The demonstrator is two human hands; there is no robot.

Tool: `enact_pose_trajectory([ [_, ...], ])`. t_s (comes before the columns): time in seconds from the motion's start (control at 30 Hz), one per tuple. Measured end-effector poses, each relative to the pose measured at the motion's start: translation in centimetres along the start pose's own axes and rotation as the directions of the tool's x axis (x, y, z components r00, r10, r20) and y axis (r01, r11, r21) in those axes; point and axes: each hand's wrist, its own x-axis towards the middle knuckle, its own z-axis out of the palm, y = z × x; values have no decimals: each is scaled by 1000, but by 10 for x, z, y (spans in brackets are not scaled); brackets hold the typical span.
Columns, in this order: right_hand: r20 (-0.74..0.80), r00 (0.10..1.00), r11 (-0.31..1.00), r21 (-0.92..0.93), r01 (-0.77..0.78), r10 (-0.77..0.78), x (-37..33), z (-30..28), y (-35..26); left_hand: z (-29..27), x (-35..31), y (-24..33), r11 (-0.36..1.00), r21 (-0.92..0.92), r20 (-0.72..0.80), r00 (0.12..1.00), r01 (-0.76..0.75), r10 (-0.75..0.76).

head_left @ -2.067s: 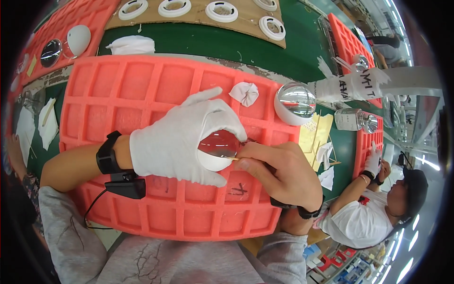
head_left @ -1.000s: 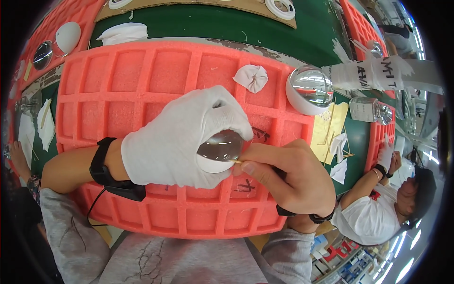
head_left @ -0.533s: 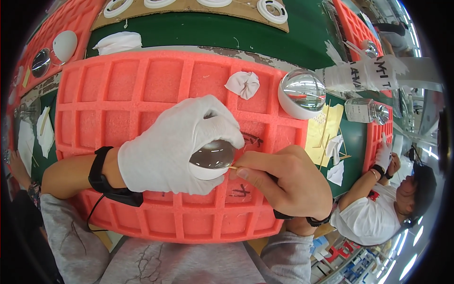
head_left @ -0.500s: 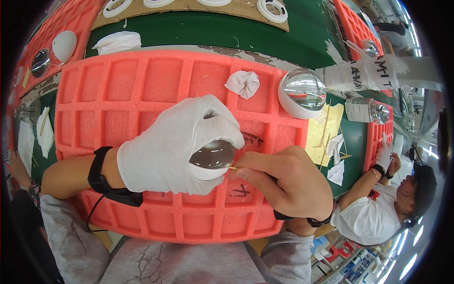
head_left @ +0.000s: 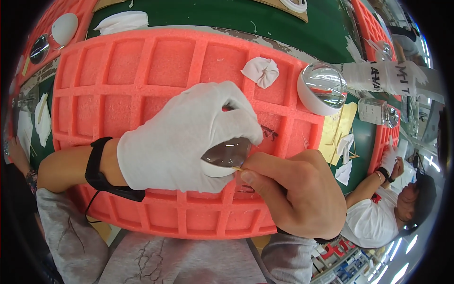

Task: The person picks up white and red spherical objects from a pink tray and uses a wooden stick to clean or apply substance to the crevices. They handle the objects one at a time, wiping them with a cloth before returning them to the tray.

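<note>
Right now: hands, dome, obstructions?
Gloved left hand gripping half-white dome. Bare right hand pinching wooden stick, tip at dome's seam. Crumpled cloth beyond, not in the way.

A smooth, glossy dome gleams against the matt, creased cloth of a glove; a stick looks like bare wood. The tray resembles matt, faintly rough foam. At right, a ball carries a mirror finish and a bottle shines like clear glass. The counter is smooth, the strip along it chipped and rough.
</note>
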Motion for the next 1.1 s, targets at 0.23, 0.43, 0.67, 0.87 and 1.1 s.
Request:
enact_pose_trajectory([
  [0.23, -5, 1000, 999, -32, 11, -11, 4, 1, -5, 2, -2, 0, 998, -62, -29, 1000, 8, -9],
  [0.43, 4, 1000, 1000, -6, 2, -2, 7, 1, -6, 3, -3, -3, 999, -41, -71, 997, -28, 25],
  [0.67, -26, 1000, 1000, -2, -16, 16, 7, 3, -9, 0, 1, -1, 999, -31, -53, 998, -42, 40],
  [0.87, -70, 997, 1000, -13, 9, -10, 13, 8, -7, -7, -2, 4, 997, -66, -14, 999, 30, -31],
  [1.1, 115, 992, 938, 347, 16, -59, 11, -16, 47, -11, 3, 3, 995, -93, 49, 998, 48, -43],
])
